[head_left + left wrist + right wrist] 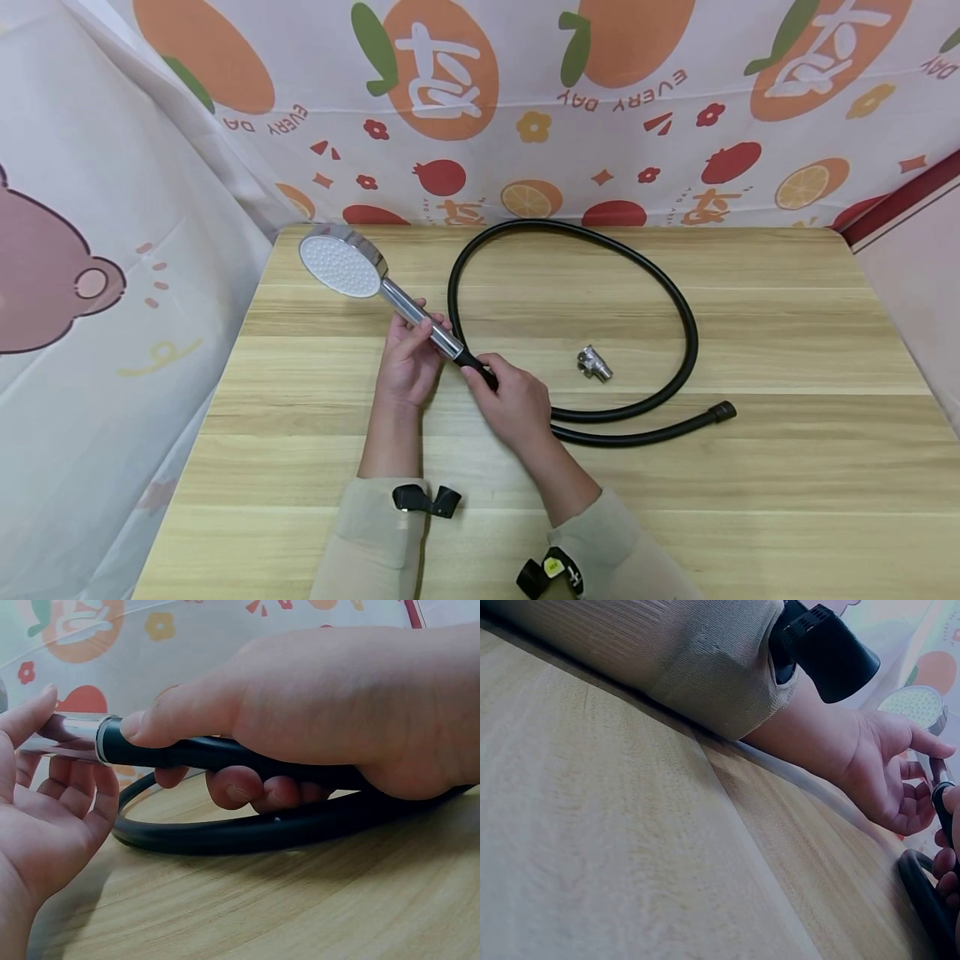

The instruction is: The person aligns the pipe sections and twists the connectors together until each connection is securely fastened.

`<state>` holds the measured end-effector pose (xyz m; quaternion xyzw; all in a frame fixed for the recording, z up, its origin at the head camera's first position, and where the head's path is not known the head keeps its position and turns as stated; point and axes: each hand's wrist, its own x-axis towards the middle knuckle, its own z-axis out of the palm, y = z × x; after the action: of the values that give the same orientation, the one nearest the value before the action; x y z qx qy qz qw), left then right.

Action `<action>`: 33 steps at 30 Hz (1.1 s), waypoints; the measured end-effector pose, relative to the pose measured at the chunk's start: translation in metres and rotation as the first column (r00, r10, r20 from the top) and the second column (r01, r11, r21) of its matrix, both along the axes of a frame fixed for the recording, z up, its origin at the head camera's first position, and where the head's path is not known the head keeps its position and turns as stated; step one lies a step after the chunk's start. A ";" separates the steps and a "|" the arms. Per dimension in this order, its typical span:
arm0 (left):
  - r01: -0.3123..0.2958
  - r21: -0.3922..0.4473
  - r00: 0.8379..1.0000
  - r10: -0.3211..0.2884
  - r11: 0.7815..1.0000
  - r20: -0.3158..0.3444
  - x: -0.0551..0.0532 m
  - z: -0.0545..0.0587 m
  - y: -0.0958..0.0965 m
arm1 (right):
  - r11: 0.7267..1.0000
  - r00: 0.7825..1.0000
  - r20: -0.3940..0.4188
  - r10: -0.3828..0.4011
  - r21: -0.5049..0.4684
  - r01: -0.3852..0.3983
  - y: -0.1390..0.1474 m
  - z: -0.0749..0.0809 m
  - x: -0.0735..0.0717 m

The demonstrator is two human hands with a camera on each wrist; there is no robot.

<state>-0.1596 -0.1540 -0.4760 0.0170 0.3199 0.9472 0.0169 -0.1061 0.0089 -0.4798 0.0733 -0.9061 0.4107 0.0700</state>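
Observation:
A chrome shower head (341, 260) with a white nozzle face is held tilted above the left of the table. My left hand (408, 362) grips its handle (405, 305), thumb on one side and fingers behind. Against the handle's lower end sits the black end fitting of a shower hose (135, 746). My right hand (516, 402) holds that fitting, its thumb along the top and fingers curled below. From there the black hose (678, 296) loops over the table to a loose end fitting (722, 412). Whether the joint is threaded tight I cannot tell.
A small chrome connector (594, 364) lies on the wooden table (810, 467) inside the hose loop. Fruit-printed cloth (532, 129) hangs along the far edge, and a pale printed cloth (97, 208) hangs at the left. Both sleeves carry black wrist cameras (427, 500).

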 end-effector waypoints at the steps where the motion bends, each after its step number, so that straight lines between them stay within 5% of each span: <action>1: -0.001 -0.001 1.000 0.001 1.000 0.001 0.000 0.000 0.000 | 1.000 1.000 0.000 -0.001 0.000 0.001 0.000 0.000 0.000; 21: -0.067 -0.043 0.991 0.072 0.997 0.110 -0.003 0.001 0.004 | 0.999 1.000 -0.013 0.017 0.034 -0.017 0.000 -0.001 -0.002; 33: -0.066 -0.033 0.992 0.069 0.997 0.106 -0.005 -0.002 0.005 | 0.997 0.999 -0.036 0.019 0.073 -0.016 0.001 -0.002 -0.001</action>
<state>-0.1643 -0.1491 -0.4778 -0.0450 0.3327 0.9420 0.0023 -0.1070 0.0097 -0.4819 0.0912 -0.9184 0.3765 0.0801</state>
